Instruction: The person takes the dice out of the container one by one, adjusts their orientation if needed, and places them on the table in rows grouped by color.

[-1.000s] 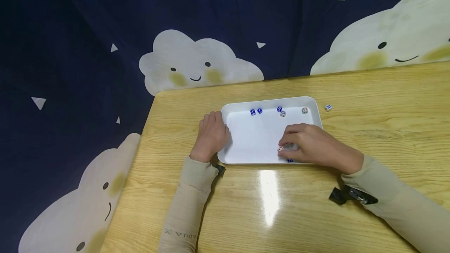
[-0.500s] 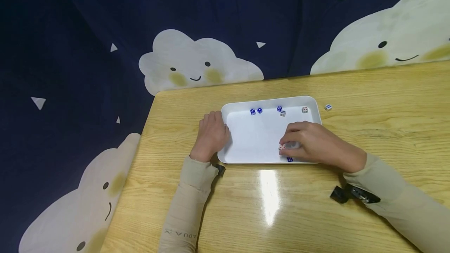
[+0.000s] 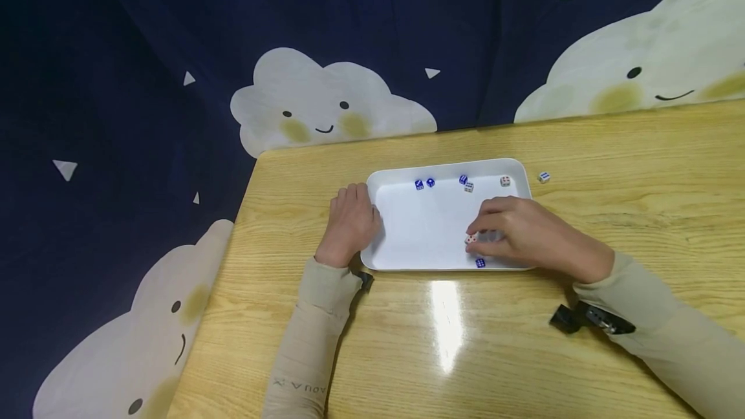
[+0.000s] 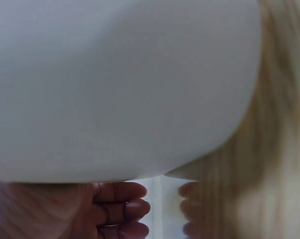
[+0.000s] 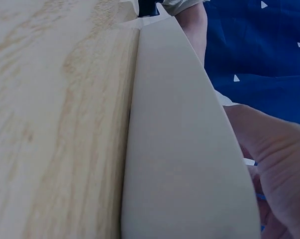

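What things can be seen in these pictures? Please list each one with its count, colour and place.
tray: 1, white, on the table, in the middle
table: 1, light wood
blue dice: 4; three by the tray's far rim, one by the near rim
white dice: 4; two near the tray's far rim, one at the right fingertips, one on the table right of the tray
cloth backdrop: 1, dark blue with white clouds
left hand: rests on the tray's left edge
right hand: pinches a white die in the tray
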A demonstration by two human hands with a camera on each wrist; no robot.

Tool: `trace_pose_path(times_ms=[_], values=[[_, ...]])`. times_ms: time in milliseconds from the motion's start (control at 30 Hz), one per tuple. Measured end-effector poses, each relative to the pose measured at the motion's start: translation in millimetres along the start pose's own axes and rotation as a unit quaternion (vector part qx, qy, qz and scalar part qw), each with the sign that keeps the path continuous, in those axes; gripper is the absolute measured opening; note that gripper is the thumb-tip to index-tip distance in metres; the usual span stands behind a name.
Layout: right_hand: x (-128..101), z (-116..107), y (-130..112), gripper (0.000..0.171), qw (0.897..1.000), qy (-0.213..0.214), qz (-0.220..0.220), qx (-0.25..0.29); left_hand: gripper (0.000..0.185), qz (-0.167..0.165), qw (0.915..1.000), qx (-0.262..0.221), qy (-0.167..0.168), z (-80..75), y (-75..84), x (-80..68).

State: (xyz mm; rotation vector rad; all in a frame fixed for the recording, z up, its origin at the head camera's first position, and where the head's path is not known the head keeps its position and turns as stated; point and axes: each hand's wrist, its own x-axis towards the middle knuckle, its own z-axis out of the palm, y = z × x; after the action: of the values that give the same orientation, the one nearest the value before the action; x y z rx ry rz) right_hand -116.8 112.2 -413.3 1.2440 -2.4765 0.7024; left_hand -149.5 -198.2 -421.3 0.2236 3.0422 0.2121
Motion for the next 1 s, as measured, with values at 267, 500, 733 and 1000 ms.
trace_pose_path(times_ms=[267, 500, 733, 1000], values=[[-1.4, -3.3, 4.1, 0.018, 1.0, 0.014, -0.013, -0.001, 0.026, 0.004, 1.0, 0.002, 0.001, 0.0, -0.1, 0.8], [-1.6, -8.0, 4.6, 0.018, 1.0, 0.013, 0.003, 0.003, 0.029, 0.003, 1.0, -0.001, -0.002, 0.7, -0.4, 0.0], [-2.9, -14.0, 5.6, 0.019, 1.0, 0.001, 0.016, 0.011, 0.033, -0.002, 1.0, 0.0, -0.008, 0.7, -0.2, -0.2], [-4.3, -19.5, 10.4, 0.02, 1.0, 0.012, 0.016, 0.013, 0.033, 0.001, 1.0, 0.006, -0.005, -0.2, 0.6, 0.2]])
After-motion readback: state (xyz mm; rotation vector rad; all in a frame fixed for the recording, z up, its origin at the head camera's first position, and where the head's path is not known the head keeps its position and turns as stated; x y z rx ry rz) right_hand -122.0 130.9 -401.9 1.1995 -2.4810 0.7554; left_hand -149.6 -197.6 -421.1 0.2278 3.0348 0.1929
